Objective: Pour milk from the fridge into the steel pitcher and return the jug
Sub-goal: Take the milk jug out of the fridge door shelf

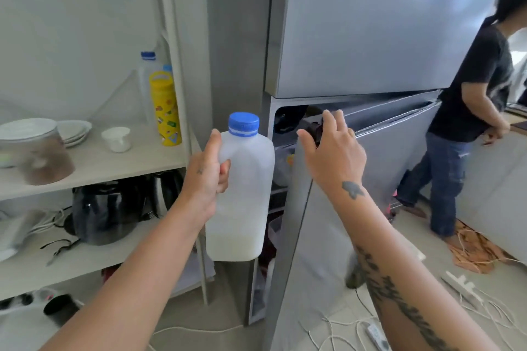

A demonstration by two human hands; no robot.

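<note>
Gripping the milk jug (245,194) by its handle, the left hand (206,177) is holding it upright just beside the opening of the lower fridge door (370,179), which is standing ajar. The blue cap (243,122) is sitting on the jug, and only a shallow layer of milk is showing at the bottom. The right hand (333,148) is curling its fingers over the door's top edge. The steel pitcher is not showing. The door's edge is sitting close to the jug, so a careless swing could probably knock it loose from the one-handed hold. Loose cords (342,330) are lying on the floor, inviting a trip.
</note>
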